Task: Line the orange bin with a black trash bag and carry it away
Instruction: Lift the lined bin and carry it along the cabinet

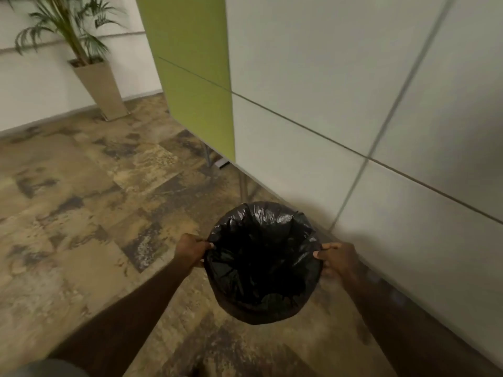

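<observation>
Both hands (190, 251) grip the crinkled black bag (262, 263).

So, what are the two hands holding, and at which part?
Both grip the black trash bag at its rim: the left hand on the left edge, the right hand on the right edge. The bin itself is hidden.

A potted palm (81, 50) stands beside a green panel (190, 63) on mottled carpet (81, 186).
</observation>
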The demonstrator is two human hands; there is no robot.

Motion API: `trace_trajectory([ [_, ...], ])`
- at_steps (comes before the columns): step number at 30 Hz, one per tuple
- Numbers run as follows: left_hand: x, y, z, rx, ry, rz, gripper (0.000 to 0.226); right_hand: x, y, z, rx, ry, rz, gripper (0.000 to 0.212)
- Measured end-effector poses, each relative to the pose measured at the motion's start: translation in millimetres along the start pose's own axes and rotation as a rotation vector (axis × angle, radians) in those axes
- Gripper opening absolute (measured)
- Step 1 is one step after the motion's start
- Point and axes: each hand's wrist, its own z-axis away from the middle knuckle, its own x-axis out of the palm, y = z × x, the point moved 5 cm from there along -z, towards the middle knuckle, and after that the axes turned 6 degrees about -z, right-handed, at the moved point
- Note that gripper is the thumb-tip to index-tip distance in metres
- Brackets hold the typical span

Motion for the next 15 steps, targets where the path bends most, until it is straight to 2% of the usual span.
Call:
trace_trajectory([
  [7,-94,35,-142,-0.033,0.054,-0.054,0.004,144,-73,-81,0.008,-0.037,0.007,0.022],
  [11,-110,46,-205,-0.037,0.04,-0.056,0.01,196,-84,-132,0.027,-0.025,0.032,0.033],
  [15,-109,39,-255,-0.051,0.083,-0.034,0.007,227,-87,-179,-0.021,-0.003,0.14,0.032],
])
